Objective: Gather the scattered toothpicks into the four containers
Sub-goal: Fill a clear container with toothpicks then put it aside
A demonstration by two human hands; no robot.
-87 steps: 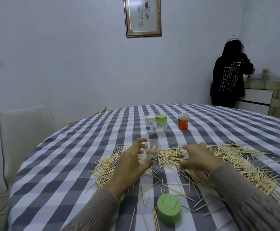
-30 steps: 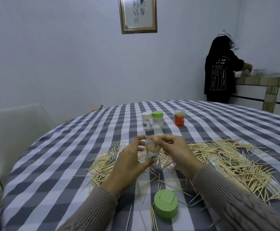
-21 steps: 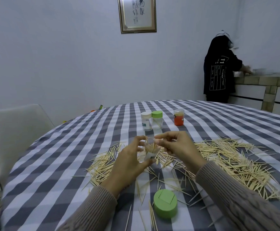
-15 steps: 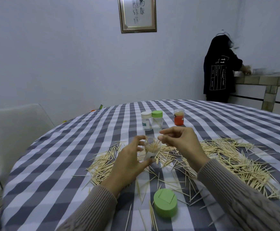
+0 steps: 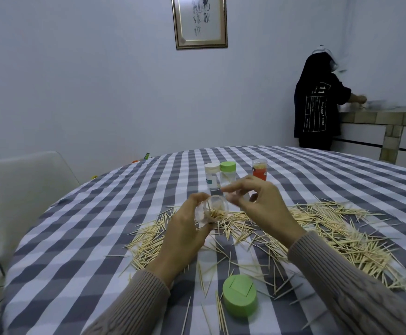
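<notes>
The round bench (image 5: 81, 238) is covered by a grey-checked cloth; scattered toothpicks (image 5: 318, 228), a green lid (image 5: 239, 294) and three capped containers (image 5: 223, 175) are carried.

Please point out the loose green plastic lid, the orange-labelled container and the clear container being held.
Loose green plastic lid (image 5: 239, 295): head view, flat top.
Orange-labelled container (image 5: 259, 171): head view, label.
Clear plastic container (image 5: 216, 206): head view, open rim.

A single head-worn wide-angle camera looks forward and down across the checkered table (image 5: 100, 238), near both hands, with the far wall seemingly some way off.
</notes>
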